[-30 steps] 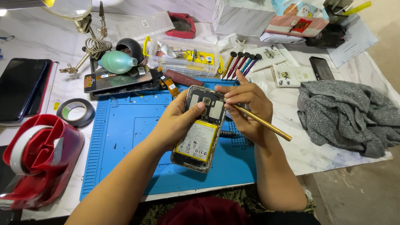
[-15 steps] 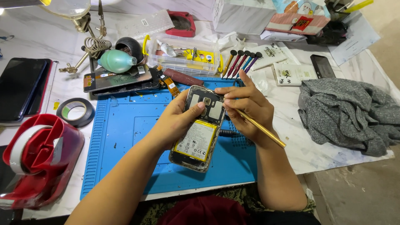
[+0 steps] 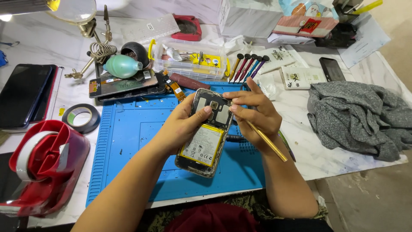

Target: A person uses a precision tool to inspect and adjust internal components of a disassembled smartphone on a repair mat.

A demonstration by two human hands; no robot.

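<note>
While the left hand [image 3: 182, 126] cradles an opened smartphone [image 3: 206, 133] from below, its fingers closed around the phone's left edge and the thumb pressed on the upper part of the exposed back, the phone sits tilted above a blue repair mat [image 3: 128, 141] on the white worktop [image 3: 317, 159]. Inside the phone a yellow-labelled battery [image 3: 202, 144] fills the lower half. Close against the phone's upper right edge, the right hand [image 3: 255, 114] has its fingers closed on a thin yellow-handled tool [image 3: 268, 144], whose handle slants down and to the right past the wrist; its tip is hidden at the phone's edge.

Behind the mat lie a detached phone screen [image 3: 122, 83], a teal air blower [image 3: 122, 66], a clear parts box [image 3: 189, 58] and a row of screwdrivers [image 3: 249, 66]. A red tape dispenser [image 3: 40, 167] and a roll of black tape [image 3: 81, 118] sit left of the mat, and a grey cloth [image 3: 360, 118] lies to the right.
</note>
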